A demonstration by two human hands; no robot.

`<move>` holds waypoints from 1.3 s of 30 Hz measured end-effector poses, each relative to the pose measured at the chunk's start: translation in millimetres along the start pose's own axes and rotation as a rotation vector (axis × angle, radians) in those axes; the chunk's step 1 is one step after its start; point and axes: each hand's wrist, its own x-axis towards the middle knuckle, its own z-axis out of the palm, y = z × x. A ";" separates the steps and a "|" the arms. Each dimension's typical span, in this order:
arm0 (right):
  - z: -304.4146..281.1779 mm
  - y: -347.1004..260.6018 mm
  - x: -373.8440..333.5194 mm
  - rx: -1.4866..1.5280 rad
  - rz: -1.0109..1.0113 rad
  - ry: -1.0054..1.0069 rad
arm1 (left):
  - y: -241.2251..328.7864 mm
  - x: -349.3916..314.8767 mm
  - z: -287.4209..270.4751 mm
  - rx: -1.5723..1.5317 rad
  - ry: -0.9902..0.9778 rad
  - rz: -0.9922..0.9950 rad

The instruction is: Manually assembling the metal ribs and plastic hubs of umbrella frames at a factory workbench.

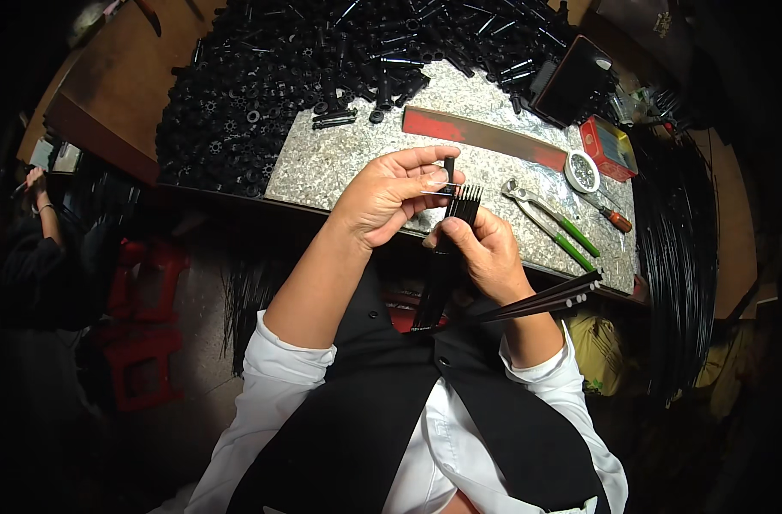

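Observation:
My left hand [395, 193] is closed, pinching a small black tubular part [449, 167] upright between thumb and fingers. Thin pale wires [438, 189] stick out from the same pinch. Beside it, my right hand [485, 248] is wrapped round a flat bundle of thin black ribs [465, 206], their light tips lined up like a comb and close to the black part. The bundle's lower end hangs down in front of my vest. More dark rods with pale ends [571, 294] cross over my right wrist; what carries them is hidden.
Heaped black plastic parts [262, 111] cover the table's far side. On the speckled tabletop [322, 167] lie a red-and-grey bar [485, 135], green-handled pincers [552, 224], a white dish [582, 171], an orange-handled tool [615, 220] and a red box [608, 147]. Long black rods [678, 257] hang at right.

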 end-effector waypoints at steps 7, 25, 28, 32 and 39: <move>-1.2 -1.4 -0.4 -0.008 -0.011 -0.015 | -2.3 -4.0 -4.0 0.054 -0.057 0.001; -7.2 1.1 -0.6 -0.021 0.017 -0.046 | -7.2 -19.3 13.8 0.346 0.009 0.133; -14.8 -7.9 -1.2 0.094 0.203 -0.125 | -8.2 -19.9 11.8 0.286 -0.033 0.140; -18.1 -5.2 -2.3 0.137 0.169 -0.139 | -8.1 -18.9 15.3 0.214 -0.133 0.077; -14.2 -3.8 -2.3 0.136 0.115 -0.070 | -35.2 -26.3 26.1 0.011 0.176 0.137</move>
